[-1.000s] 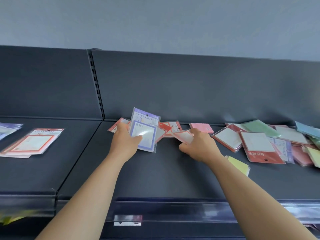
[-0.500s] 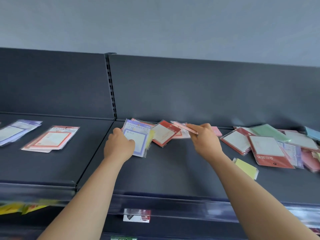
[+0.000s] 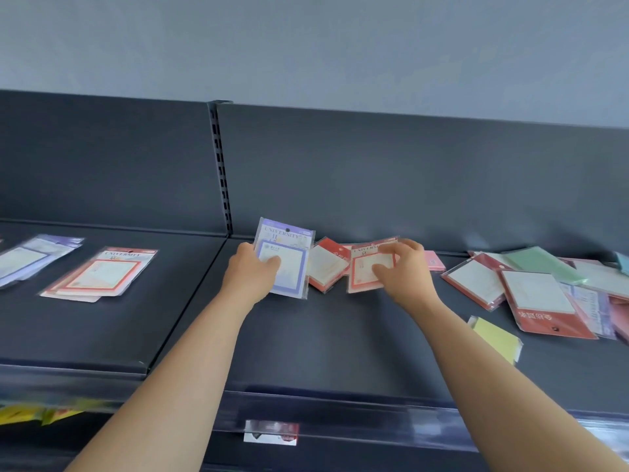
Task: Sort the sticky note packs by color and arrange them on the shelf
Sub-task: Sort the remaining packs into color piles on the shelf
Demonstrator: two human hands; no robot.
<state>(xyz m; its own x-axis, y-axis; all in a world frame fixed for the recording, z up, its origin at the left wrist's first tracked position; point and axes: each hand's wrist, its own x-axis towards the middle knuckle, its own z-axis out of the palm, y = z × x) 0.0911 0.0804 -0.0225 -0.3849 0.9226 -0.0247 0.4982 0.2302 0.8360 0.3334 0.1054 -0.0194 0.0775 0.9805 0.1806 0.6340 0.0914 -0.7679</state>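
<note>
A dark grey shelf (image 3: 340,352) runs below a pale wall, divided by a slotted upright (image 3: 221,165). Just right of the upright, the left hand (image 3: 250,275) grips a purple-bordered pack (image 3: 284,264) tilted up off the shelf, thumb across its face, fingers curled behind. Further right, the right hand (image 3: 405,270) pinches a red-bordered pack (image 3: 369,267), thumb on its front, fingers over its top edge. A red pack (image 3: 326,267) lies between them. Far right of the upright sits a mixed pile (image 3: 534,291) of red, green and pink packs, and a yellow pack (image 3: 495,337) near the front edge. Left of the upright lie a red-bordered stack (image 3: 102,272) and, farther out, a purple stack (image 3: 30,257).
</note>
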